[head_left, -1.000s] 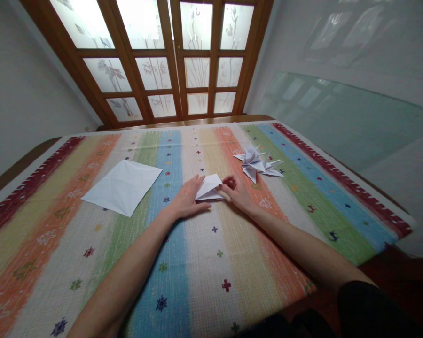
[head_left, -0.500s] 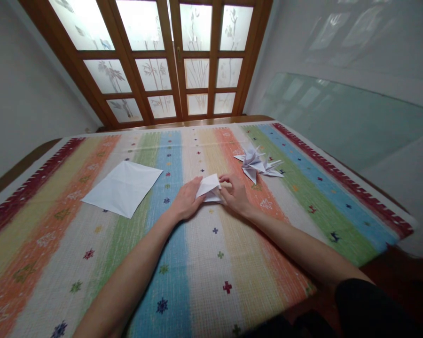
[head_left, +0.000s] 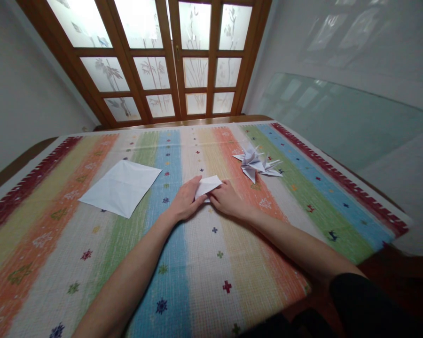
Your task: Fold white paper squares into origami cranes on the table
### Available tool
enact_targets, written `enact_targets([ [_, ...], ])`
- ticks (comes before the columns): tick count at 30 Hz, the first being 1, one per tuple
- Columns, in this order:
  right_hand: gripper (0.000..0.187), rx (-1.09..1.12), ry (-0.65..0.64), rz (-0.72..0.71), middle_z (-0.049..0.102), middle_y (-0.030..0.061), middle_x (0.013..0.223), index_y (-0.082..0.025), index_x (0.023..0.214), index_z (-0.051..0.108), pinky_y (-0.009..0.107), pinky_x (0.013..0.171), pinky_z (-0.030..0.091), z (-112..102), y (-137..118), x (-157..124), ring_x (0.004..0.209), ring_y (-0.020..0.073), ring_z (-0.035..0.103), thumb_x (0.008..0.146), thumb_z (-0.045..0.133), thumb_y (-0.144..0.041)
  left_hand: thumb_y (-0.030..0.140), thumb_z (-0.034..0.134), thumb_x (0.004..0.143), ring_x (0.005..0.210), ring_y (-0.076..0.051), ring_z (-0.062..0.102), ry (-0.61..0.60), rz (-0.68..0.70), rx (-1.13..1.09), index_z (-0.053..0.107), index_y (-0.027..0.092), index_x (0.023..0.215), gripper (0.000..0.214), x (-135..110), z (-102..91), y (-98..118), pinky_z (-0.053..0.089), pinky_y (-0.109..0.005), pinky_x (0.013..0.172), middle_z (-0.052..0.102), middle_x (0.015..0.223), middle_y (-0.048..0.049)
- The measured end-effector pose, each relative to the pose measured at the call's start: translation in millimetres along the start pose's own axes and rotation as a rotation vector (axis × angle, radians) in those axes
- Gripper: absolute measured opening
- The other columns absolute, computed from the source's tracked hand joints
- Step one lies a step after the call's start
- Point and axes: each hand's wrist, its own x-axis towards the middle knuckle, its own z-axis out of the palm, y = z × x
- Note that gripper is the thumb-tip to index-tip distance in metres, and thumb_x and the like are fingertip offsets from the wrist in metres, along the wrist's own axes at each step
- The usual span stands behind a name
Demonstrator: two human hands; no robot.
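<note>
Both hands of mine are holding a small folded white paper (head_left: 206, 186) between them, just above or on the striped tablecloth (head_left: 200, 263); I am not seeing enough of its underside to tell which. Left hand (head_left: 188, 199) is gripping the left end, fingers lying along the far side and thumb reaching across the near edge, while right hand (head_left: 227, 201) is curling narrowly over the right end, its fingertips partly hidden. How hard either is pressing, I cannot tell. What I am judging risky is the layers sliding against each other: if the left thumb were to loosen while the right fingers pressed, a crease could be landing off line. Pulling the two ends unevenly could be twisting the paper, and too much force at a thin corner could be tearing it. As for place, the paper is sitting squarely between the hands, touching both, its pale upper face showing in the gap. An unfolded white sheet (head_left: 121, 188) is lying well apart to the left, and spiky folded paper figures (head_left: 255, 162) are resting beyond the right hand, touching neither hand.
</note>
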Motion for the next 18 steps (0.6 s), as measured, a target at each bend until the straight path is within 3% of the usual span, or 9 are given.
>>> enact_targets([
  [6, 0.035, -0.143, -0.064, 0.031, 0.061, 0.0165, 0.12, -0.015, 0.118, 0.059, 0.045, 0.088, 0.036, 5, -3, 13, 0.109, 0.0326, 0.049, 0.084, 0.051, -0.018, 0.053, 0.074, 0.068, 0.134, -0.034, 0.042, 0.013, -0.001, -0.042, 0.022, 0.012, 0.147, 0.103, 0, -2.9, -4, 0.035, -0.051, 0.11, 0.04, 0.147, -0.023],
  [12, 0.041, -0.059, -0.111, 0.01, 0.056, 0.0171, 0.13, -0.014, 0.123, 0.055, 0.048, 0.092, 0.036, 1, 3, 10, 0.118, 0.0328, 0.046, 0.082, 0.05, -0.017, 0.052, 0.067, 0.077, 0.13, -0.033, 0.047, 0.053, -0.069, -0.013, 0.02, 0.011, 0.147, 0.094, 2, 0.4, -4, 0.038, -0.05, 0.106, 0.047, 0.141, -0.0238],
  [18, 0.066, 0.183, -0.095, -0.057, 0.06, 0.0131, 0.127, -0.018, 0.133, 0.048, 0.048, 0.101, 0.036, -11, 13, -6, 0.116, 0.0284, 0.053, 0.068, 0.055, -0.009, 0.051, 0.06, 0.083, 0.118, -0.033, 0.055, 0.07, -0.114, 0.087, 0.021, 0.01, 0.147, 0.086, 4, 2.4, 3, 0.042, -0.05, 0.099, 0.057, 0.129, -0.0207],
])
